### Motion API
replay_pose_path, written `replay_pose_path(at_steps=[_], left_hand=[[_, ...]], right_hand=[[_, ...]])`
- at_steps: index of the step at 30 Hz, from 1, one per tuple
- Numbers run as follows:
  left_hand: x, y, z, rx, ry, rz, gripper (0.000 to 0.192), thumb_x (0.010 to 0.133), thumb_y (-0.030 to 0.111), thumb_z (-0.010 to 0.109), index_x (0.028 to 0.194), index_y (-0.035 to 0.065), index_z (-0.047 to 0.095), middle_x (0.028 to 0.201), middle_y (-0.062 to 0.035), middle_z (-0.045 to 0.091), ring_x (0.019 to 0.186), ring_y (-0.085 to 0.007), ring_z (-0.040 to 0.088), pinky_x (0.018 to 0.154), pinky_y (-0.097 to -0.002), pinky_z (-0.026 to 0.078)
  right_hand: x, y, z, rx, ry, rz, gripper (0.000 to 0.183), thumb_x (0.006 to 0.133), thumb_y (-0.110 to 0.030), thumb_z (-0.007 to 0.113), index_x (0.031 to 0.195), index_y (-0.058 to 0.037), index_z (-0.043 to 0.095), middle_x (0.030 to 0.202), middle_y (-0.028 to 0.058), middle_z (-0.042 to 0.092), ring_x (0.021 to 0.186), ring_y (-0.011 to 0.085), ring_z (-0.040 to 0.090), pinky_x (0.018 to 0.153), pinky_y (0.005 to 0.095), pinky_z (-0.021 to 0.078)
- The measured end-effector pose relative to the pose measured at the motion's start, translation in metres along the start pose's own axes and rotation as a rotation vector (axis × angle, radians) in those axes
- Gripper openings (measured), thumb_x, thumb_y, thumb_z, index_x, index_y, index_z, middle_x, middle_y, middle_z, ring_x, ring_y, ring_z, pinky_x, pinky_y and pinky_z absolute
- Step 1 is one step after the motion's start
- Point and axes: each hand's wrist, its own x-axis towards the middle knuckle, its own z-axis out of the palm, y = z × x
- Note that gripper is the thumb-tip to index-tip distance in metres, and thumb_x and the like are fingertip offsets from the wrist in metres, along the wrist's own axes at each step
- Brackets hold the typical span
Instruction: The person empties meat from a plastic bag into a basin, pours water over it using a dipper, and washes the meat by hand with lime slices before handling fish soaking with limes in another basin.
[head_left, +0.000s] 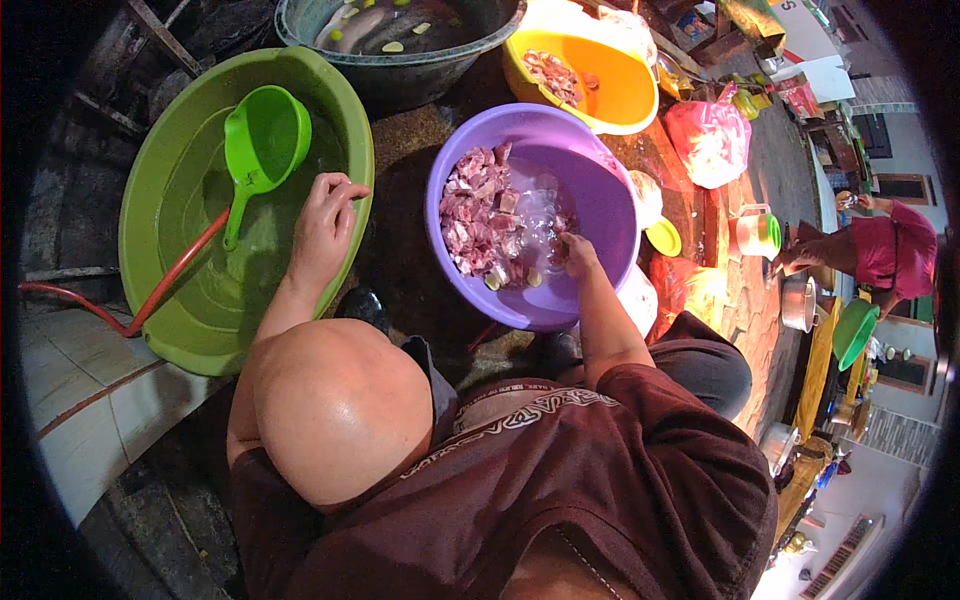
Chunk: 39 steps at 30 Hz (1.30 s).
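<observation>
A purple plastic basin stands on the floor before me, with chunks of raw meat heaped along its left side and cloudy water beside them. My right hand reaches into the basin, fingertips at a few dark meat pieces by the water. Whether it grips one is hard to see. Two pale green citrus pieces lie near the meat. My left hand, wet and empty with loosely bent fingers, hovers over the right rim of a large green tub. That tub holds water and a bright green dipper.
A red hose runs into the green tub. Beyond stand a dark tub with water and citrus slices, and a yellow basin with meat. Plastic bags lie to the right. A person stands farther off, near a green basin.
</observation>
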Motion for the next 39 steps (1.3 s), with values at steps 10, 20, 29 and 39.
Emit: replay_pose_path(at_steps=[10,20,29,39], left_hand=[[0.008,0.001,0.008,-0.038,0.002,0.020,0.023,0.080,-0.006,0.047,0.096,0.0049,0.059,0.094,-0.0116,0.048,0.082,-0.0266,0.054,0.068,-0.0327,0.045],[0.012,0.006,0.007,-0.052,-0.005,0.012,0.024,0.079,-0.007,0.046,0.097,0.0042,0.058,0.094,-0.0115,0.048,0.079,-0.0260,0.054,0.067,-0.0308,0.045],[0.008,0.010,0.002,-0.020,-0.006,-0.039,0.023,0.079,-0.007,0.046,0.095,0.0035,0.058,0.092,-0.0113,0.048,0.078,-0.0268,0.054,0.065,-0.0321,0.045],[0.014,0.010,0.002,-0.035,-0.009,-0.030,0.024,0.078,-0.008,0.045,0.094,0.0036,0.059,0.092,-0.0126,0.047,0.081,-0.0265,0.054,0.070,-0.0312,0.044]], right_hand=[[-0.026,-0.031,-0.001,0.361,-0.274,0.063,0.010,0.085,-0.012,0.052,0.094,-0.0068,0.053,0.076,0.0024,0.052,0.062,0.0123,0.049,0.053,0.0227,0.0412],[0.009,0.002,-0.013,0.089,-0.284,0.000,0.009,0.077,-0.005,0.049,0.077,-0.0077,0.058,0.069,0.0082,0.057,0.059,0.0186,0.053,0.052,0.0264,0.0429],[-0.003,0.035,0.013,-0.934,0.604,-0.128,0.036,0.081,-0.022,0.052,0.109,-0.0015,0.046,0.114,0.0219,0.050,0.105,0.0367,0.052,0.089,0.0441,0.0418],[0.009,0.048,0.011,-0.972,0.421,-0.091,0.030,0.088,-0.022,0.039,0.104,-0.0003,0.050,0.103,0.0263,0.058,0.101,0.0407,0.055,0.087,0.0472,0.0422]])
